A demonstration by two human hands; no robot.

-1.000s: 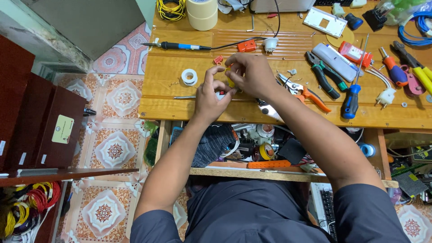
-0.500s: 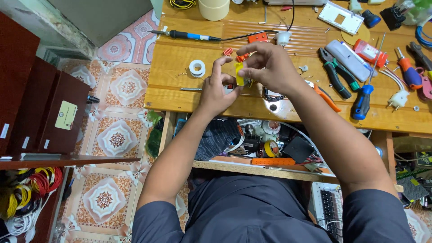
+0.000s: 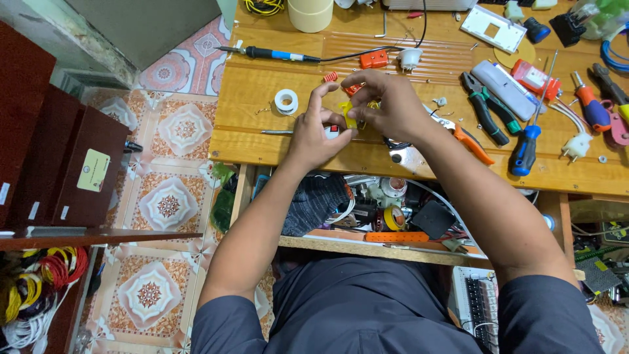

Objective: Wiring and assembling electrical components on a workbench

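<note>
Bright, even indoor light falls from above across the wooden worktop (image 3: pixel 262 98), which shows a mild sheen but no harsh glare. Shadows beneath the hands (image 3: pixel 354 121) are soft and short. The shelf (image 3: pixel 393 246) under the worktop sits dimmer. Focus is sharp at the centre; edges bow slightly from wide-angle distortion, and the corners look softer.

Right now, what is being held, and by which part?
Both hands, left hand and right hand, pinch a small yellow part between fingertips; which part of it cannot be told.
</note>
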